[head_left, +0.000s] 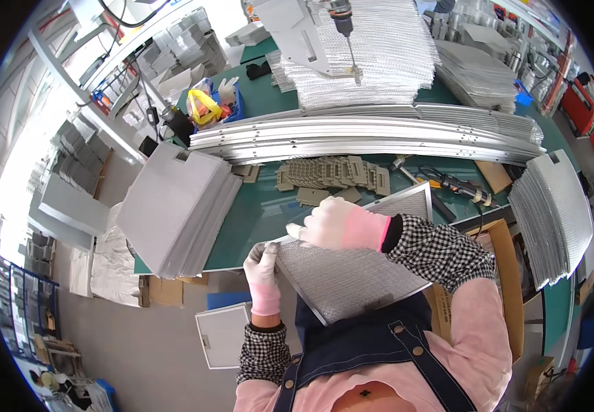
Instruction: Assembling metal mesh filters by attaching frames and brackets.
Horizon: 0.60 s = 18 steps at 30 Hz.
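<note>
Head view: a green bench [259, 216] is spanning the middle, carrying stacks around its edges, seemingly so that the near middle is within reach.
Back stack: silvery mesh sheets [386, 58] are lying flat in a tall pile, probably to save space.
Metal strips: long pale strips [365, 134] are lying side by side across the bench, likely lengthwise because of their length.
Side stacks: grey panels [166, 206] are leaning in a bundle at the left, and more mesh sheets [554, 213] are sitting at the right, perhaps for either arm to reach.
Panel in hand: a framed mesh panel [352, 278] is slanting between the bench's near edge and the apron [358, 343]; whether it is touching either is hard to tell.
Left hand: the gloved left hand [263, 280] is pinching the panel's left corner, thumb and fingers around the frame, likely to steady it.
Right hand: the gloved right hand [341, 225] is hovering over or resting on the panel's far edge, fingers curling; whether it is gripping anything cannot be told.
Clips: small beige plates [328, 172] are lying in an overlapping row beyond the panel, probably for easy picking.
</note>
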Each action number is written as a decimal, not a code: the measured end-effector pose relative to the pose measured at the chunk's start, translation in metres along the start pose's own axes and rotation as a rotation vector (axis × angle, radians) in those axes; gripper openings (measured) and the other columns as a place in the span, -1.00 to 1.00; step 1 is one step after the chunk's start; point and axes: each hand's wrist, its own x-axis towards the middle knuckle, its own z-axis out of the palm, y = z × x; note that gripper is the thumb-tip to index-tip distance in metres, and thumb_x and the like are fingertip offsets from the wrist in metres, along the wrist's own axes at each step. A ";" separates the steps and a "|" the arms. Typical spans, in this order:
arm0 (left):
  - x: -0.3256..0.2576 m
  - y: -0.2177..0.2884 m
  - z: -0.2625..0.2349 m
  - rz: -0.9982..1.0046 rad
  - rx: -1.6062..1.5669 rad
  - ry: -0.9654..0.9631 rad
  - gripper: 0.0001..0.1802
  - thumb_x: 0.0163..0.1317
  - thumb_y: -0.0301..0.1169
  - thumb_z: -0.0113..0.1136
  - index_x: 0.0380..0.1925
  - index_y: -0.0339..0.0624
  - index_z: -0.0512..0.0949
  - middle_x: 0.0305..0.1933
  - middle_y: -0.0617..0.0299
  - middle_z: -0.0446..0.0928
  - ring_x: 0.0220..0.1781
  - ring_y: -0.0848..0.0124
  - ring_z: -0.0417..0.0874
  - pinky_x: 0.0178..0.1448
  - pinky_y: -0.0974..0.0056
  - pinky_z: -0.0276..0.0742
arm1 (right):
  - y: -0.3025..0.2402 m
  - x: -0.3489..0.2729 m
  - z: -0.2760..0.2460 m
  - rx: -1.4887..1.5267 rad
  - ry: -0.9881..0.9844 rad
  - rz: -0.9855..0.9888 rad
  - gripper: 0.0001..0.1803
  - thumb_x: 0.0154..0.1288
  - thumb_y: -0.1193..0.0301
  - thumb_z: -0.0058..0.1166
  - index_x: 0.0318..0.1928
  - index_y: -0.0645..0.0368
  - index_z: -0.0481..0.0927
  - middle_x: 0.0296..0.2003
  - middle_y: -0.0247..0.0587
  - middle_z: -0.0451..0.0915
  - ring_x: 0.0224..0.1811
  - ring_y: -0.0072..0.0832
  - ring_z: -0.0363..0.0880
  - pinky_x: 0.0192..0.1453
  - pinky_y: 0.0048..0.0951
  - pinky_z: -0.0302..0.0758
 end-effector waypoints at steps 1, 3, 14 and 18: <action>-0.002 0.000 0.004 0.019 0.049 0.021 -0.82 0.27 -0.32 0.38 -0.33 -0.19 0.65 -0.51 0.54 0.48 -0.56 0.76 0.29 -0.49 0.55 0.13 | 0.000 -0.003 -0.004 0.044 -0.012 0.033 -0.68 0.46 0.15 -0.11 -0.09 0.09 0.59 -0.53 -0.21 0.65 -0.50 -0.25 0.69 -0.42 -0.26 0.58; -0.007 0.005 0.017 0.110 0.166 0.032 -0.83 0.29 -0.36 0.34 -0.30 -0.26 0.67 -0.45 0.51 0.54 -0.48 0.74 0.34 -0.42 0.54 0.20 | 0.004 -0.007 -0.006 0.151 -0.027 0.075 -0.69 0.38 0.13 0.02 -0.06 0.05 0.58 -0.60 -0.25 0.57 -0.57 -0.33 0.63 -0.51 -0.33 0.53; -0.015 0.003 0.033 0.032 -0.015 -0.072 -0.72 0.42 -0.33 0.18 -0.06 -0.35 0.63 -0.19 0.30 0.63 -0.18 0.58 0.55 -0.05 0.47 0.44 | 0.004 -0.027 -0.016 0.076 -0.046 0.030 -0.40 0.27 -0.01 0.16 0.19 0.11 0.54 -0.47 -0.23 0.59 -0.42 -0.33 0.66 -0.34 -0.32 0.57; 0.007 0.056 0.045 0.273 0.198 -0.092 -0.70 0.50 -0.32 0.00 -0.18 -0.33 0.63 -0.24 0.32 0.59 -0.19 0.56 0.49 -0.04 0.39 0.42 | 0.026 -0.012 -0.090 0.363 -0.402 0.305 -0.30 0.37 0.04 0.07 0.43 -0.01 0.29 -0.27 0.01 0.68 -0.27 -0.13 0.69 -0.15 -0.16 0.61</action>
